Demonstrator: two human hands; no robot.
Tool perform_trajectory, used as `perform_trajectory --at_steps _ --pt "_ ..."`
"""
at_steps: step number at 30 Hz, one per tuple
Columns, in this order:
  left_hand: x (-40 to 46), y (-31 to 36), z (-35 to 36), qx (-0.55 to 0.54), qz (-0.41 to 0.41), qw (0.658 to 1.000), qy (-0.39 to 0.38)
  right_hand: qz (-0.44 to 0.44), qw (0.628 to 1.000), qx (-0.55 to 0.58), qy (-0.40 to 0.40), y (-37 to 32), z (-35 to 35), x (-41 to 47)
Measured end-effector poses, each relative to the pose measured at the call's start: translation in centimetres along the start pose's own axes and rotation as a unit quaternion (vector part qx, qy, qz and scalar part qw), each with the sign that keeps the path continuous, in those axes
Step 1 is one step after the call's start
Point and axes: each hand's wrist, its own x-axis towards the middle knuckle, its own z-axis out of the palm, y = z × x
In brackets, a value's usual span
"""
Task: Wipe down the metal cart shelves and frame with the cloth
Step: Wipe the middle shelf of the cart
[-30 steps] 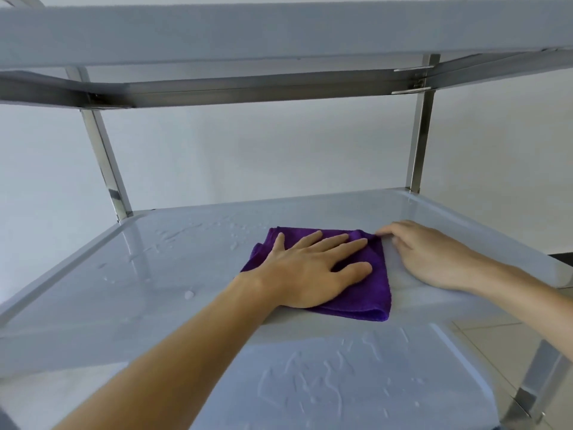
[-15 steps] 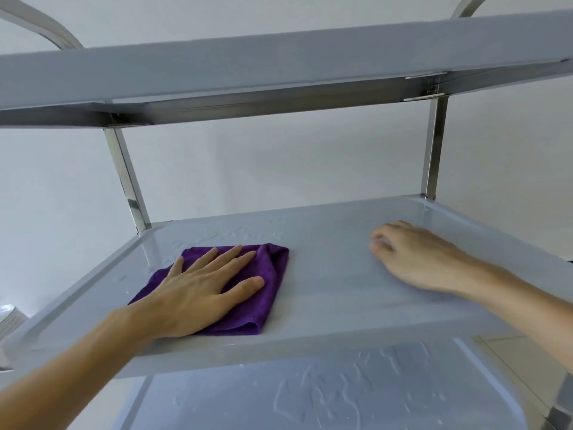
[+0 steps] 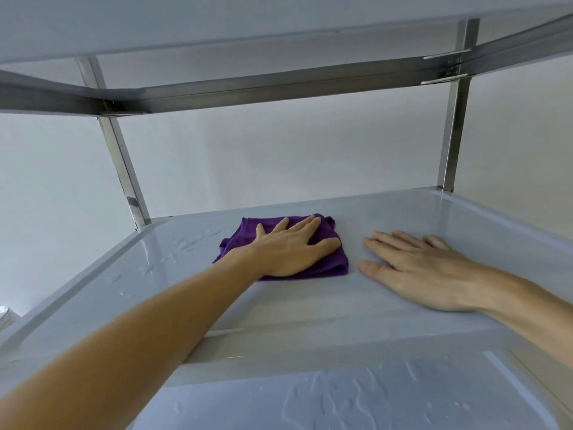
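Purple cloth point(image 3: 322, 262), folded into a thick pad, is lying under the left hand point(image 3: 291, 249), whose fingers are stretching out straight and flat across it, pressing it onto the middle shelf point(image 3: 310, 305) rather than curling round it. Just beside the cloth, the right hand point(image 3: 421, 268) is resting palm down on the same shelf, its fingers spread and relaxed, holding nothing and apart from the fabric. Both bare forearms are reaching in from the near edge. Water droplets point(image 3: 186, 243) are beading on the shelf surface to the left of the cloth, toward the far-left corner. Two shiny metal uprights are standing at the rear corners, the left post point(image 3: 119, 156) tilting in this wide view and the right post point(image 3: 454, 128) appearing nearly vertical. Overhead, the upper shelf point(image 3: 248, 29) is spanning the top of the view, with its metal crossbar point(image 3: 279, 88) running beneath it. Below the near edge, the lower shelf point(image 3: 341, 398) is showing more streaks of water.
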Motion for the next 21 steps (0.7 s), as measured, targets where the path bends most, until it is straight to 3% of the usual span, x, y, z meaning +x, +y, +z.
perform_trajectory --at_steps 3,9,15,21 --pt "0.8 -2.9 -0.6 0.018 -0.023 0.999 0.019 -0.003 1.0 -0.004 -0.002 0.3 0.0 -0.4" --pt "-4.0 -11.2 0.1 0.18 -0.043 0.983 -0.01 -0.007 1.0 -0.006 -0.002 0.4 0.0 -1.3" --pt "-9.0 -9.0 0.5 0.131 -0.027 0.989 -0.063 -0.023 1.0 -0.005 -0.015 -0.1 0.2 -2.1" --pt "-4.8 -2.0 0.8 0.005 0.006 1.0 -0.014 -0.022 0.999 -0.011 -0.021 -0.6 0.2 -2.5"
